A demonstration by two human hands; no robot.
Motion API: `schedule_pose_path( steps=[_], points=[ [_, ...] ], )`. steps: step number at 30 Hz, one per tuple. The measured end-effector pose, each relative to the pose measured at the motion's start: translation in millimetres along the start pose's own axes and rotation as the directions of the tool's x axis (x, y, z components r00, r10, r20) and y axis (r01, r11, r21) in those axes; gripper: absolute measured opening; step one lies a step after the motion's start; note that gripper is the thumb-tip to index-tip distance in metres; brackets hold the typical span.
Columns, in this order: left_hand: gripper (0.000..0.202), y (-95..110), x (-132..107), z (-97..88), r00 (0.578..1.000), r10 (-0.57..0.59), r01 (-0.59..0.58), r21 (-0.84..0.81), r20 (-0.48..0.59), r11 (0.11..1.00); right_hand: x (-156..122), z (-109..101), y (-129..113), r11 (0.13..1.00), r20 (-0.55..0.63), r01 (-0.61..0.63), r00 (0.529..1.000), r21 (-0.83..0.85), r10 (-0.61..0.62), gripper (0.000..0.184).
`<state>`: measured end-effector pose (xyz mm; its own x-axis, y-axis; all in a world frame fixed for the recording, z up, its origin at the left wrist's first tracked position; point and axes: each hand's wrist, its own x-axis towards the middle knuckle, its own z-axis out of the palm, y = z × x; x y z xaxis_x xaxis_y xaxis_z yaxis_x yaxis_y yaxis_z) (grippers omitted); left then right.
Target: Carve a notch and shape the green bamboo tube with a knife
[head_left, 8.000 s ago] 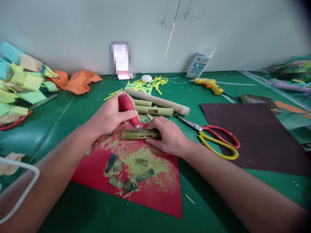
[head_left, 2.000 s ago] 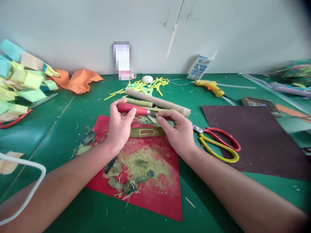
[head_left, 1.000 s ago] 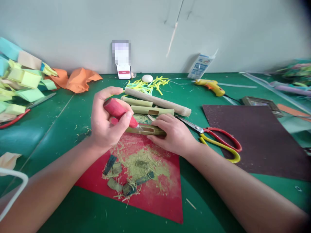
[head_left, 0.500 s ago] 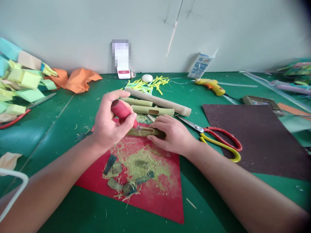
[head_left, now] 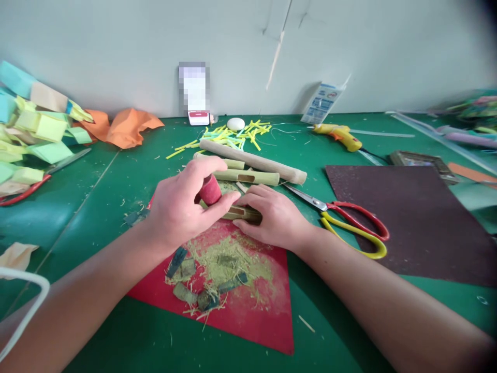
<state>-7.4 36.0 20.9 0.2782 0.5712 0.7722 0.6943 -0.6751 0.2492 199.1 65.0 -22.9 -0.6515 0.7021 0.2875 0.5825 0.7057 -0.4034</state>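
My left hand [head_left: 182,207] is wrapped round a red-handled carving knife [head_left: 210,190], its blade end hidden behind my fingers against a short green bamboo piece [head_left: 241,212] with a cut slot. My right hand [head_left: 274,216] presses down on that bamboo piece and holds it on the red mat [head_left: 252,305]. Green shavings and dark bark chips [head_left: 212,272] lie on the mat below my hands.
Behind my hands lie two more bamboo pieces [head_left: 248,177] and a wooden dowel [head_left: 256,163]. Red-and-yellow scissors [head_left: 349,228] and a dark sheet [head_left: 411,217] are to the right. A yellow glue gun [head_left: 337,135], yellow strips [head_left: 233,133], orange paper [head_left: 124,127] and folded paper pieces [head_left: 34,140] lie further off.
My left hand has turned the knife from a raised slant to a steep, closed grip over the bamboo. My right hand has stayed on the bamboo piece.
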Motion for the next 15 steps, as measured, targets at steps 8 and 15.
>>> schedule_pose_path(
  steps=[8, 15],
  points=[
    [0.018, 2.9, 1.8, -5.7, 0.997, 0.069, -0.066, 0.109, -0.021, 0.992, 2.3, 6.8, 0.5, 0.997, -0.033, -0.050, 0.998, 0.058, 0.052, 0.015],
    [0.016, -15.4, 4.6, -7.0, 0.926, -0.377, 0.376, -0.017, -0.031, 0.926, 4.5, 6.7, 1.6, 0.996, 0.009, -0.071, 0.997, 0.052, 0.071, 0.017]
  ],
)
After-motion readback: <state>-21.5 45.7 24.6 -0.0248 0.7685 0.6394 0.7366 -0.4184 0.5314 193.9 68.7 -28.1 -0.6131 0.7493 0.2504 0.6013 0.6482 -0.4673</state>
